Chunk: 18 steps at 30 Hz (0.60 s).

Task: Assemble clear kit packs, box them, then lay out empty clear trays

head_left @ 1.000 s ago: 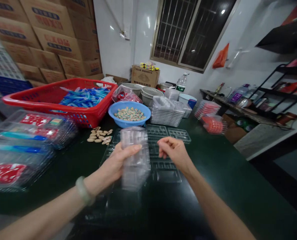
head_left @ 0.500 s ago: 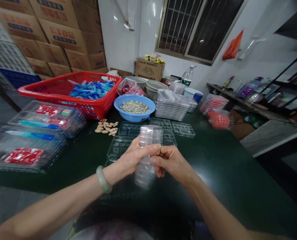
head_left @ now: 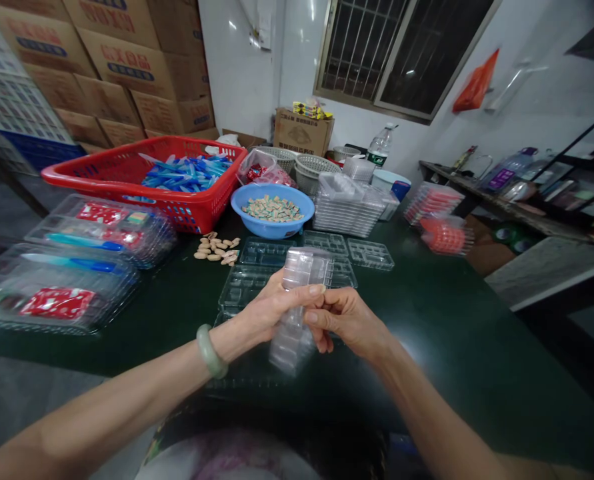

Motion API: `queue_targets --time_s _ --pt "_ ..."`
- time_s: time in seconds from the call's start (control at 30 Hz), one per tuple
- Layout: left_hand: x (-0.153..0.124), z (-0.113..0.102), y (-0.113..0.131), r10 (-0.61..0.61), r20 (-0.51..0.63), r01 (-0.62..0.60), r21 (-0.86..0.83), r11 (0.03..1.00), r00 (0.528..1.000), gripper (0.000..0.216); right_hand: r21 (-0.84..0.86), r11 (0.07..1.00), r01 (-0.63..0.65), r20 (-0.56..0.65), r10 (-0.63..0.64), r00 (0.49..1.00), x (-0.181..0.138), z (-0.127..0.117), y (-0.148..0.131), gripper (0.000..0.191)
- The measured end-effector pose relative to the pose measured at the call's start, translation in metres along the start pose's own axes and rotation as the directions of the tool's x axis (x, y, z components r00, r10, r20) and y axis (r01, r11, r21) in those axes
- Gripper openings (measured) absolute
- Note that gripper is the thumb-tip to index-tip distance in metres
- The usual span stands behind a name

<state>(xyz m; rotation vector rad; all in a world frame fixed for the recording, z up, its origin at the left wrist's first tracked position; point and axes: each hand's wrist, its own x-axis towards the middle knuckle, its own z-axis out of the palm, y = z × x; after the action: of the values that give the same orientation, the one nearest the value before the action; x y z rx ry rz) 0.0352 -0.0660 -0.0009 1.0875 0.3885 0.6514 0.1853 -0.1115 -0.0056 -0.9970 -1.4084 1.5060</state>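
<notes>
A small stack of clear plastic trays [head_left: 301,270] is held upright on edge over the table. My left hand [head_left: 281,303] wraps round it from the left, thumb across the front; a pale green bangle [head_left: 211,352] circles that wrist. From the right, my right hand [head_left: 339,319] pinches the stack's edge with thumb and fingers. The lower end of the stack is blurred. Behind the hands, several clear compartment trays [head_left: 244,285] lie flat on the dark green table [head_left: 427,333], partly hidden by my left hand and the held stack.
A blue bowl [head_left: 307,207] of small wrapped pieces stands behind the trays, with peanuts [head_left: 215,247] to its left. A red basket [head_left: 77,175] holds blue pens. Filled clear packs [head_left: 7,273] are stacked at left. More nested trays [head_left: 347,213] and red-filled packs [head_left: 447,233] stand behind and right.
The view has shifted slightly, so the scene sits a little differently. Both hands keep their hold on the tray stack, with its upper end spread slightly wider.
</notes>
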Motion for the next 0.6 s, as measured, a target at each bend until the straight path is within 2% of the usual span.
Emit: queue_targets --time_s 0.23,0.33,0.4,0.5,0.53,0.6 --pt "0.002 0.001 -0.002 -0.020 -0.029 0.019 -0.026 0.999 0.999 0.035 -0.026 1.000 0.003 0.012 -0.002 1.000 -0.002 -0.002 -0.001 0.030" --pt "0.003 0.005 -0.002 -0.010 -0.029 0.010 -0.005 1.000 1.000 0.043 -0.116 0.993 0.012 -0.034 -0.016 0.999 -0.006 0.001 -0.001 0.026" --pt "0.003 0.008 -0.002 0.078 -0.127 -0.068 0.080 0.994 0.989 0.054 -0.273 0.960 0.068 -0.138 -0.109 0.984 -0.008 0.006 0.001 0.019" --pt "0.004 0.010 -0.002 0.237 -0.271 -0.162 0.274 0.948 0.933 0.078 -0.573 0.805 0.155 -0.256 -0.355 0.899 -0.013 0.014 0.003 0.015" --pt "0.005 0.010 -0.003 0.256 -0.275 -0.170 0.302 0.938 0.927 0.082 -0.634 0.755 0.170 -0.257 -0.412 0.874 -0.015 0.016 0.002 0.016" --pt "0.005 0.010 -0.003 0.235 -0.213 -0.174 0.270 0.947 0.948 0.081 -0.661 0.725 0.195 -0.219 -0.434 0.874 -0.018 0.018 -0.001 0.016"
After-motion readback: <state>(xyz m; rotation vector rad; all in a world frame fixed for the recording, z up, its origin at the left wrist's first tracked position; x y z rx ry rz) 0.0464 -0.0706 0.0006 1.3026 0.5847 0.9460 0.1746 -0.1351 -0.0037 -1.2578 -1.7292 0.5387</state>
